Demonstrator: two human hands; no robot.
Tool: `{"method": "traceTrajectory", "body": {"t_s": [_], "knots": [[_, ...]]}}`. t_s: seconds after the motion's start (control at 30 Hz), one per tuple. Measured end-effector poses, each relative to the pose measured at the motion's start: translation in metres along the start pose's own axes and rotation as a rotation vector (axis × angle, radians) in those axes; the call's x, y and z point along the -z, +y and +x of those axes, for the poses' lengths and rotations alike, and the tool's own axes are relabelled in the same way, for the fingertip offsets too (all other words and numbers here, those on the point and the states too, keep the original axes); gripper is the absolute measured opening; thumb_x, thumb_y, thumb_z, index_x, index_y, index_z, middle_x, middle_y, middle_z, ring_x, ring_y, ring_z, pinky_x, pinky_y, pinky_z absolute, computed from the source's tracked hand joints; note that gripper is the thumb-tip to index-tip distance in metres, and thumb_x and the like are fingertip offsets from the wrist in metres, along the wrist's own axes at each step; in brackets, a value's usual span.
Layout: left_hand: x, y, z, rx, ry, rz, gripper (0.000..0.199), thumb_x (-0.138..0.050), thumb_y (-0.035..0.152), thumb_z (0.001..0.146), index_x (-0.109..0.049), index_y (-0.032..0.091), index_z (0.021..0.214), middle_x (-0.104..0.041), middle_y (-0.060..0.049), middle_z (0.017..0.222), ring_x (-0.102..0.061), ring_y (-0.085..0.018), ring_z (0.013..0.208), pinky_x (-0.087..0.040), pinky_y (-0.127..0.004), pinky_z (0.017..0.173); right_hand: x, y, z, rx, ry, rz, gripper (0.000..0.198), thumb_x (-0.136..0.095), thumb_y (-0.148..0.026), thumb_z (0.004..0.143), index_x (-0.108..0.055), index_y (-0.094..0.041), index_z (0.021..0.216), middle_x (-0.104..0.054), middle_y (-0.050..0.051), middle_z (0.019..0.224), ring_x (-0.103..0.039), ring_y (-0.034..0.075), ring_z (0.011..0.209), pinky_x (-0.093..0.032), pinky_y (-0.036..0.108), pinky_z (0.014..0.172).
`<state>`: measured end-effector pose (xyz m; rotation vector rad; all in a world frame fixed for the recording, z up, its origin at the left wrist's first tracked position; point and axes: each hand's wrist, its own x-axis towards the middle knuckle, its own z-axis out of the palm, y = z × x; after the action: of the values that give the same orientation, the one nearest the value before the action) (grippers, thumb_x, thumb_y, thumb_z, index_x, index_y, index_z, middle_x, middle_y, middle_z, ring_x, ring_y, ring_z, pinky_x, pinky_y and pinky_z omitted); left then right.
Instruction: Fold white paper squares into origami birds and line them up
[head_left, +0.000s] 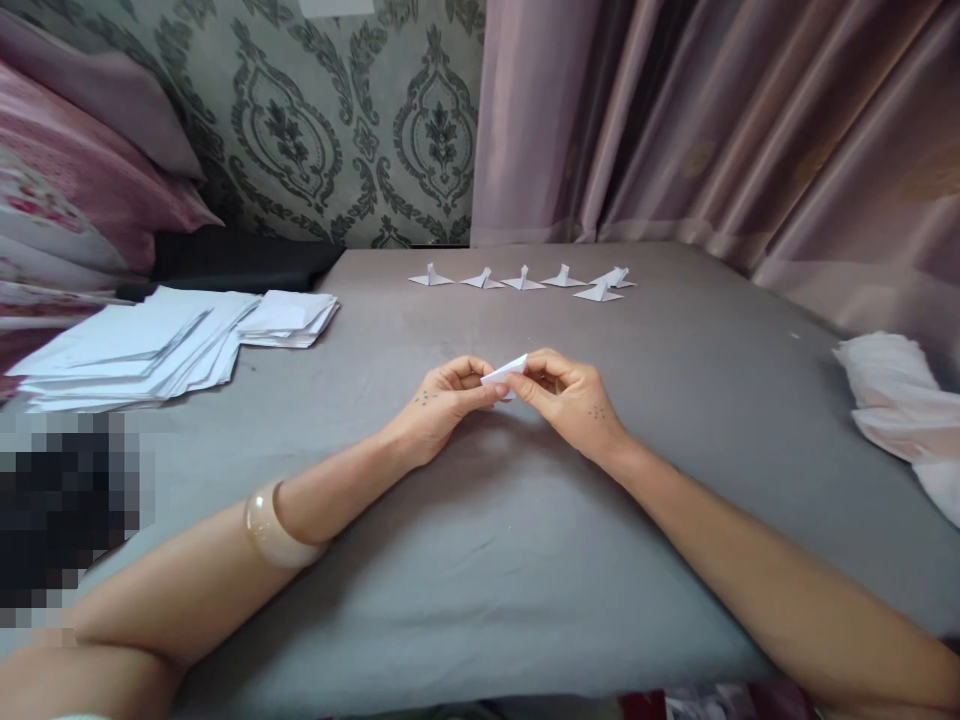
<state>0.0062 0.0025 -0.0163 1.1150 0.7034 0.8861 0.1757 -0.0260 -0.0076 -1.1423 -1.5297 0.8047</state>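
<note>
1. White folded paper (504, 372) is pinched between two bare hands over the middle of a gray-covered tabletop (525, 560), seen from the head view.
2. The left hand (442, 405) has a closed grip on the paper's left end, thumb in front and fingers curled behind; a pale bangle (274, 525) circles that forearm.
3. The right hand (574, 400) closes on the opposite end, its thumb pressed against the near face, the grip just beside that of the left.
4. Slim and pointed, the paper lies with its long axis mostly crosswise, tilted from lower left to upper right; its sharp tip points up and to the right. Fingers hide part of its lower edge.
5. Beyond the hands, six folded paper figures (523, 281) sit near the tabletop's far edge, five roughly in a row and one slightly nearer at right.
6. At left, a large paper stack (135, 345) lies beside a smaller paper stack (289, 315).
</note>
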Motion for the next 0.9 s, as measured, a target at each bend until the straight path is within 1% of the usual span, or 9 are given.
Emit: {"method": "traceTrajectory", "body": {"t_s": [0.1, 0.2, 0.3, 0.43, 0.63, 0.8, 0.9], "knots": [[-0.0014, 0.0023, -0.0016, -0.030, 0.016, 0.053, 0.021, -0.078, 0.026, 0.070, -0.062, 0.016, 0.082, -0.065, 0.001, 0.080, -0.058, -0.010, 0.076, -0.042, -0.023, 0.073, 0.0009, 0.0004, 0.0000, 0.037, 0.012, -0.074, 0.016, -0.067, -0.036, 0.079, -0.068, -0.021, 0.079, -0.064, 0.002, 0.083, -0.059, 0.015, 0.077, -0.048, 0.029, 0.073], [-0.0030, 0.0063, -0.0027, -0.072, 0.044, 0.120, 0.022, -0.077, 0.028, 0.071, -0.065, 0.016, 0.086, -0.066, -0.001, 0.085, -0.058, -0.011, 0.080, -0.043, -0.024, 0.076, 0.0015, 0.0009, -0.0003, 0.055, -0.009, -0.124, 0.013, -0.065, -0.033, 0.080, -0.068, -0.020, 0.080, -0.064, 0.002, 0.082, -0.058, 0.013, 0.073, -0.047, 0.028, 0.068], [-0.0034, 0.0083, -0.0031, -0.080, 0.045, 0.163, 0.021, -0.076, 0.032, 0.072, -0.068, 0.016, 0.083, -0.066, -0.001, 0.083, -0.058, -0.012, 0.077, -0.043, -0.025, 0.075, 0.0015, 0.0003, -0.0012, 0.057, -0.033, -0.148, 0.013, -0.064, -0.033, 0.080, -0.066, -0.020, 0.079, -0.063, 0.003, 0.082, -0.057, 0.013, 0.071, -0.047, 0.028, 0.065], [-0.0017, 0.0071, -0.0022, -0.087, 0.062, 0.167, 0.019, -0.075, 0.034, 0.073, -0.069, 0.017, 0.078, -0.066, 0.000, 0.078, -0.057, -0.011, 0.072, -0.042, -0.024, 0.071, 0.0012, -0.0004, -0.0028, 0.060, -0.047, -0.165, 0.013, -0.063, -0.032, 0.081, -0.065, -0.020, 0.077, -0.063, 0.003, 0.081, -0.057, 0.014, 0.071, -0.047, 0.028, 0.067], [-0.0024, 0.0071, -0.0028, -0.070, 0.082, 0.158, 0.019, -0.075, 0.034, 0.073, -0.067, 0.017, 0.073, -0.065, 0.000, 0.073, -0.055, -0.011, 0.067, -0.041, -0.024, 0.065, 0.0013, -0.0001, -0.0053, -0.007, -0.085, -0.171, 0.021, -0.057, -0.038, 0.086, -0.068, -0.021, 0.086, -0.068, 0.001, 0.079, -0.058, 0.014, 0.069, -0.047, 0.028, 0.066], [-0.0056, 0.0079, -0.0046, -0.102, 0.074, 0.175, 0.019, -0.075, 0.033, 0.073, -0.070, 0.017, 0.080, -0.067, -0.001, 0.078, -0.057, -0.011, 0.071, -0.043, -0.024, 0.069, 0.0031, -0.0027, -0.0063, -0.040, -0.140, -0.198, 0.022, -0.056, -0.039, 0.086, -0.070, -0.021, 0.083, -0.069, 0.001, 0.078, -0.060, 0.015, 0.069, -0.046, 0.028, 0.066], [-0.0032, 0.0068, -0.0026, -0.086, 0.116, 0.159, 0.017, -0.076, 0.032, 0.072, -0.070, 0.017, 0.076, -0.066, -0.001, 0.074, -0.055, -0.010, 0.068, -0.042, -0.023, 0.066, 0.0022, -0.0010, -0.0064, -0.104, -0.162, -0.151, 0.021, -0.058, -0.039, 0.084, -0.070, -0.021, 0.085, -0.071, 0.002, 0.081, -0.062, 0.015, 0.070, -0.048, 0.029, 0.067]]}}
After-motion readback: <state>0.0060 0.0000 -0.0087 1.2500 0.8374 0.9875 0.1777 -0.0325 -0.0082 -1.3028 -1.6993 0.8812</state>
